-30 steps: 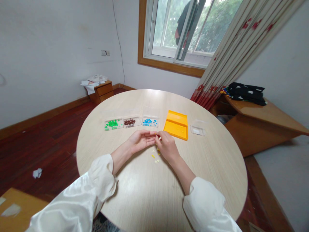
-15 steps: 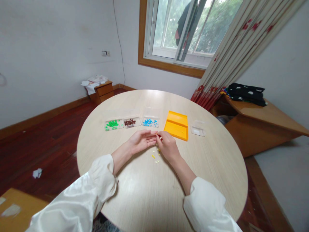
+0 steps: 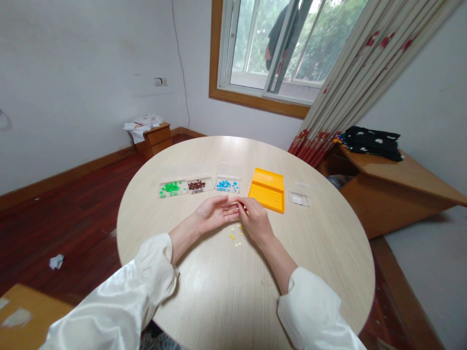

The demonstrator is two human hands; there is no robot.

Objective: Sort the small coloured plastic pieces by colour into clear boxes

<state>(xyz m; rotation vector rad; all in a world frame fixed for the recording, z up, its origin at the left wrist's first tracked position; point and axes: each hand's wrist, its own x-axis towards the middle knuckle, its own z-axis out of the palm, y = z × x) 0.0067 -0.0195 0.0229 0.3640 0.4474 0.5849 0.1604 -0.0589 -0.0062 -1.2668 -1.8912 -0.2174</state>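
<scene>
Palm up, my left hand [image 3: 216,213] is held over the middle of the table with its fingers stretched out to the right. My right hand [image 3: 255,218] meets those fingertips, its thumb and fingers pinched together. Whatever lies in the pinch is too small and hidden to name. Just below the hands, several small yellow and cream pieces [image 3: 237,238] are scattered on the tabletop. Behind the right hand lies an open yellow case [image 3: 267,196] with a few tiny bits in its near half.
Clear boxes stand along the far side: one with green pieces [image 3: 172,187], one with brown pieces [image 3: 197,185], one with blue pieces [image 3: 226,185]. A small clear box [image 3: 299,198] sits at right. All rest on a round wooden table [image 3: 219,291].
My right hand's fingers have shifted very slightly to the right at the left fingertips. The left hand and the pieces on the table look unchanged.
</scene>
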